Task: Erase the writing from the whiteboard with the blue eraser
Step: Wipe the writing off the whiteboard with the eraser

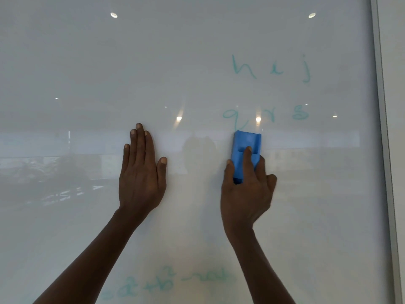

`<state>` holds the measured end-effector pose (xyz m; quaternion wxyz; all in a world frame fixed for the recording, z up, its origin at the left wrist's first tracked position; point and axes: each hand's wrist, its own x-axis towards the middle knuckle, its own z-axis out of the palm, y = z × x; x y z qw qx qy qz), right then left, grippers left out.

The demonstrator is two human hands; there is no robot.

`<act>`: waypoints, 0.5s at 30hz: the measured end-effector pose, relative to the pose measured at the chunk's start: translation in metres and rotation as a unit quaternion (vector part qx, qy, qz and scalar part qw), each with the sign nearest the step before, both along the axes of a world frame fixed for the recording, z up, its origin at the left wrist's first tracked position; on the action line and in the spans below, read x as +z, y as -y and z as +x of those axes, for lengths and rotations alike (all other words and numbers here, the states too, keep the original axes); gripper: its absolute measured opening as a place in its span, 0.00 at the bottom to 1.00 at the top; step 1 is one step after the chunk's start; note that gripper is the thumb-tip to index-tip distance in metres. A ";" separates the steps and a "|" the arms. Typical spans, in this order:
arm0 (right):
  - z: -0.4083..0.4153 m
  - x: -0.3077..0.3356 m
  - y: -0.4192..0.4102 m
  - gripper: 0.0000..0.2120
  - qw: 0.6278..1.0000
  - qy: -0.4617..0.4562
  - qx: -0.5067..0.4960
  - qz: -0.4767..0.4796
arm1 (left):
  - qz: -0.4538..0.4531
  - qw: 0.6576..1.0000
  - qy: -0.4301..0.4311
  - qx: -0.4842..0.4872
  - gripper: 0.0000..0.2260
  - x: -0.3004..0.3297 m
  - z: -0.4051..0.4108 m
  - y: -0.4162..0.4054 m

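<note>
The whiteboard (87,62) fills the view. Pale teal letters "h i j" (271,68) stand at the upper right, with "q r s" (266,115) in a row below them. More faint teal writing (166,281) runs along the bottom. My right hand (246,191) grips the blue eraser (246,148) and presses it upright against the board, its top edge touching the tail of the "q". My left hand (141,172) lies flat on the board to the left, fingers spread, holding nothing.
The board's grey metal frame (383,128) runs down the right side, with a plain wall (396,62) beyond it. Ceiling lights and a room reflect in the glossy surface.
</note>
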<state>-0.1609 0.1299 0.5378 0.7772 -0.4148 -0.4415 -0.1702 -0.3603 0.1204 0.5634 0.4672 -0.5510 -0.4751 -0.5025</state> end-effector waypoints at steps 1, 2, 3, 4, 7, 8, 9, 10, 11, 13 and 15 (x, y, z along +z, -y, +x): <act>-0.008 0.004 0.002 0.21 1.000 0.015 0.004 0.003 | -0.001 1.000 0.001 0.000 0.29 0.000 0.000 0.000; -0.017 0.008 0.004 0.21 1.000 0.030 0.007 0.004 | -0.001 1.000 0.003 -0.002 0.29 0.000 -0.001 0.000; -0.026 0.012 0.006 0.22 0.999 0.048 0.008 0.003 | -0.001 1.000 0.004 -0.003 0.29 0.000 -0.001 0.000; -0.034 0.016 0.009 0.22 0.998 0.067 0.007 0.003 | -0.002 1.000 0.004 -0.004 0.29 0.000 -0.001 -0.001; -0.056 0.026 0.016 0.23 0.990 0.143 -0.004 0.012 | -0.004 1.000 0.002 0.004 0.29 -0.001 -0.001 -0.001; -0.061 0.029 0.016 0.23 0.986 0.168 -0.013 0.015 | -0.004 1.000 0.002 0.005 0.29 0.000 -0.001 -0.002; -0.065 0.032 0.017 0.23 0.982 0.189 -0.021 0.019 | -0.004 1.000 0.003 0.005 0.29 0.000 -0.002 -0.002; -0.067 0.034 0.016 0.23 0.978 0.206 -0.027 0.024 | -0.004 1.000 0.003 0.004 0.29 -0.001 -0.002 -0.002; -0.067 0.037 0.015 0.24 0.974 0.224 -0.031 0.032 | -0.004 1.000 0.002 0.003 0.29 -0.001 -0.002 -0.002; -0.062 0.043 0.011 0.24 0.961 0.267 -0.046 0.050 | -0.002 1.000 0.001 0.004 0.29 -0.001 -0.002 -0.002; -0.053 0.049 0.006 0.24 0.946 0.306 -0.081 0.065 | -0.001 1.000 0.000 0.007 0.29 -0.001 -0.002 -0.003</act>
